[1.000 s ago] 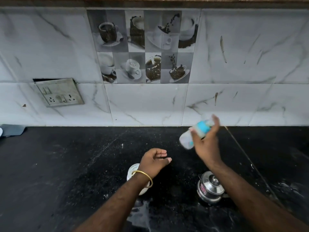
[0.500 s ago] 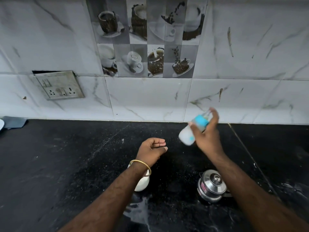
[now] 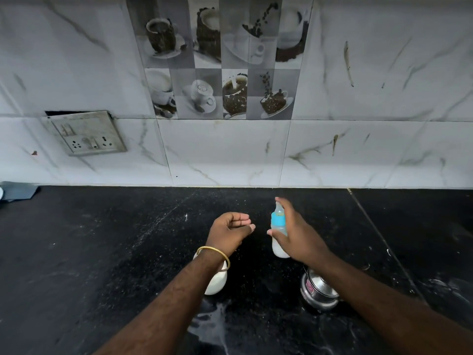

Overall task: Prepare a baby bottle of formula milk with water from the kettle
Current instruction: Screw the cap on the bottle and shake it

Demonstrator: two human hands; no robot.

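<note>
The baby bottle (image 3: 279, 231) is held upright in the right hand (image 3: 298, 237) — fingers wrapped around it — above the countertop (image 3: 102, 252) middle; the left hand (image 3: 229, 230), loosely curled and empty, lies just beside it

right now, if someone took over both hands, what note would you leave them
Left hand: holds nothing, fingers loosely curled, above the counter.
Right hand: holds the bottle upright, thumb across its front.
Bottle: blue collar and teat on, white milk inside; whether its base touches the counter cannot be told.
White cup under the left wrist; steel kettle under the right forearm.
Done: bottle filled and capped.
Left: probably set the bottle down, wipe the white spill near the cup.
</note>
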